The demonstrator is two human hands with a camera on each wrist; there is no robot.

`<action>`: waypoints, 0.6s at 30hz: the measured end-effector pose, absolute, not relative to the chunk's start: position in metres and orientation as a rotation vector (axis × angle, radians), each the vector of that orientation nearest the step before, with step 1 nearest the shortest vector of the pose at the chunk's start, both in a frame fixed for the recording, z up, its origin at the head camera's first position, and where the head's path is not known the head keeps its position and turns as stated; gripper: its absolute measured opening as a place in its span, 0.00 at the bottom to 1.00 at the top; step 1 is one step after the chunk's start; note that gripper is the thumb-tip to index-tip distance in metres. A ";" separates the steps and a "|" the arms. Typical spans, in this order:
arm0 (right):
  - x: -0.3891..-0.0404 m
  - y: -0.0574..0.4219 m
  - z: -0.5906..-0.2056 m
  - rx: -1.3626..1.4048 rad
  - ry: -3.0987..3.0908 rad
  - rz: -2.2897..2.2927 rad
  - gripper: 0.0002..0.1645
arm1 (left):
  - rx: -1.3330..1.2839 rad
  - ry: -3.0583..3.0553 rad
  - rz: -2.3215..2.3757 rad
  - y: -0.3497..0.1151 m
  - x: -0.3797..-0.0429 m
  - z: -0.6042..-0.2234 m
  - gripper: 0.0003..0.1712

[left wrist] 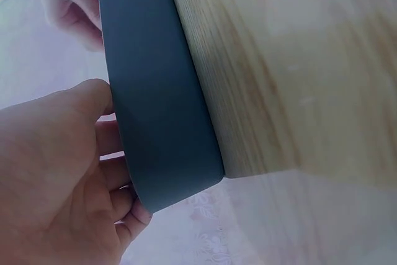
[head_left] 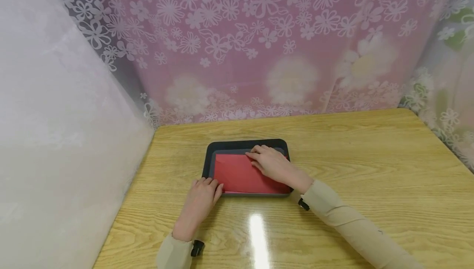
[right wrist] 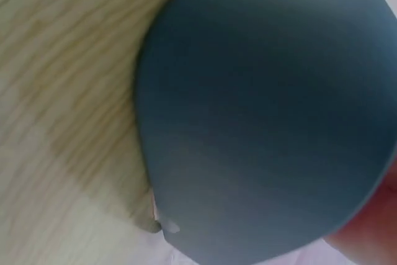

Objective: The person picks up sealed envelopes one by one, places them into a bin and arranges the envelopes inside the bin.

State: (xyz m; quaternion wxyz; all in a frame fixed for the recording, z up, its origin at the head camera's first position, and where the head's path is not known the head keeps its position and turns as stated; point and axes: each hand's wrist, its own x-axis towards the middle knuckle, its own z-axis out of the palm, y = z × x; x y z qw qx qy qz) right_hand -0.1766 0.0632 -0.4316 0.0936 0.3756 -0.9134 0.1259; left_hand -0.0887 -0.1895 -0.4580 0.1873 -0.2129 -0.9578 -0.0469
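A dark grey rectangular tray with rounded corners stands on the table. Inside it lies a flat red sheet that looks like paper. My left hand rests at the tray's near left corner, its fingers reaching over the rim by the sheet's corner. In the left wrist view the tray's outer wall hides part of those fingers. Across the right part of the sheet lies my right hand, fingertips touching near its far edge. The tray wall covers most of the right wrist view and hides those fingers.
The wood-grain table extends to the right and in front of the tray. A pink flowered curtain hangs behind, and a pale sheet hangs along the left side. Light reflects off the table front.
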 end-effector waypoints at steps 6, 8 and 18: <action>-0.171 0.077 -0.431 1.115 -2.603 0.392 0.13 | -0.615 -2.686 -0.139 -0.190 -0.088 -0.458 0.14; -0.169 0.084 -0.426 1.116 -2.512 0.395 0.09 | -0.612 -2.688 -0.135 -0.191 -0.088 -0.457 0.14; -0.152 0.130 -0.401 0.934 -2.388 0.456 0.09 | -0.648 -2.655 -0.131 -0.182 -0.097 -0.437 0.16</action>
